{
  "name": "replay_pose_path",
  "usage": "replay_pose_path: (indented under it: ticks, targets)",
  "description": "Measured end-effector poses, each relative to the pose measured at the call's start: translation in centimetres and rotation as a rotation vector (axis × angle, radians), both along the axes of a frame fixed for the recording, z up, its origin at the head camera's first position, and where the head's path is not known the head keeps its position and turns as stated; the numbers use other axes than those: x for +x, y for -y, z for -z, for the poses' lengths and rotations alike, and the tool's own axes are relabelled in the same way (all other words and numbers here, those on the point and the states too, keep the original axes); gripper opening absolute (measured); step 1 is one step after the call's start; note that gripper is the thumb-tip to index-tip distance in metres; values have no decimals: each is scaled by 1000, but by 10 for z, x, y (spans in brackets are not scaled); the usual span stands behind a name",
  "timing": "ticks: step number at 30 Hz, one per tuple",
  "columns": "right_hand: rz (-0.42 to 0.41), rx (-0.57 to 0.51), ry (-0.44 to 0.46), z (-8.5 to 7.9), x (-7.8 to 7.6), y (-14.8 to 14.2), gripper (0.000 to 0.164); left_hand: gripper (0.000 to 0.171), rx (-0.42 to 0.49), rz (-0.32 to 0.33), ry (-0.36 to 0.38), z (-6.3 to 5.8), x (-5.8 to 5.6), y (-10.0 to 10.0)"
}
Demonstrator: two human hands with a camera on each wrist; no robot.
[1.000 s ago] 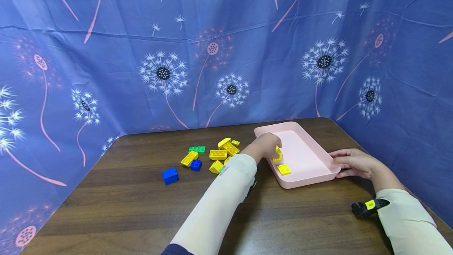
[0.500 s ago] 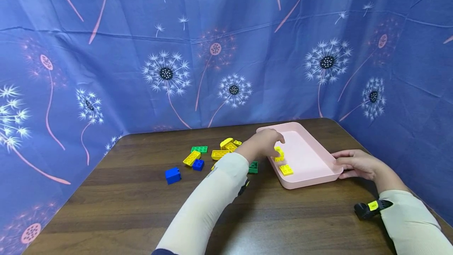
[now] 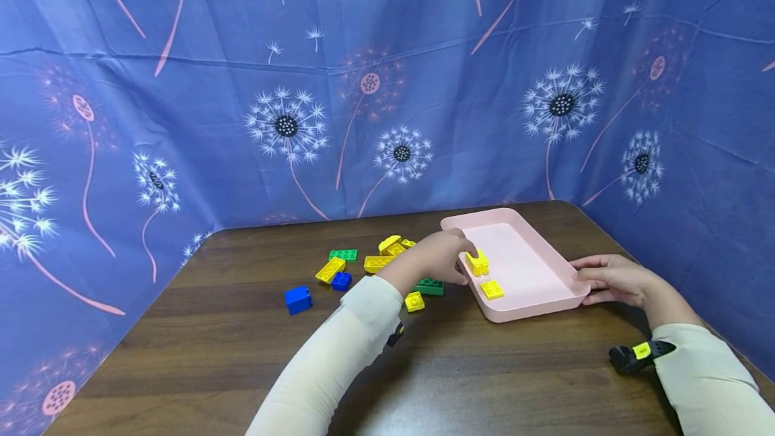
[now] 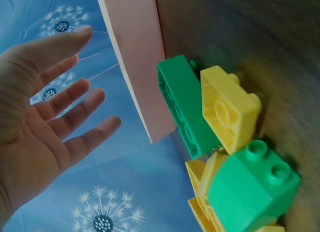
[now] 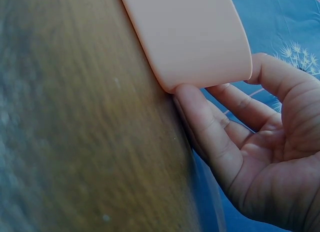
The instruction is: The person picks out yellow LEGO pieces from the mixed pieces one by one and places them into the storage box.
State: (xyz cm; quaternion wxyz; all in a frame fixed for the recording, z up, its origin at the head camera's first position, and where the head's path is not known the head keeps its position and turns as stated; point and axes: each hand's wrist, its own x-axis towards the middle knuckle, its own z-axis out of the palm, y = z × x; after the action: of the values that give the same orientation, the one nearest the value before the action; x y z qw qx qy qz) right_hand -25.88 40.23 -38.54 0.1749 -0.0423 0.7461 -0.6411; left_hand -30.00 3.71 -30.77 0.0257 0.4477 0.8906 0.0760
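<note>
In the head view my left hand is over the left rim of a pink tray. Its fingers are spread and hold nothing in the left wrist view. Two yellow building bricks lie inside the tray: a taller yellow brick close to the fingertips and a flat yellow brick in front of it. At the tray's near right corner, my right hand holds the wall from outside. The right wrist view has one finger at the rim and another digit at the bottom of the tray corner.
Left of the tray are loose bricks: a green brick, a small yellow brick, a flat green brick, two blue bricks and several yellow ones. A curved green brick shows in the left wrist view. Behind the table hangs a blue curtain.
The left hand has let go of the taller yellow brick, which now sits in the tray, and has drawn back left over the rim. The right hand still holds the corner.
</note>
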Motion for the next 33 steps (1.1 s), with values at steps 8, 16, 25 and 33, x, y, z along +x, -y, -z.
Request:
replay_pose_path:
  ticks: [8,16,25,33]
  targets:
    - [5,10,0,1,0,1,22,50,38,-1,-17,7,3,20]
    - [-7,2,-5,0,0,0,23,44,55,-12,-14,18,8,41]
    - [-12,10,0,1,-1,-3,22,41,124,-48,83,21,21,68]
    - [27,46,1,-1,-1,1,34,39,198,-61,113,18,23,92]
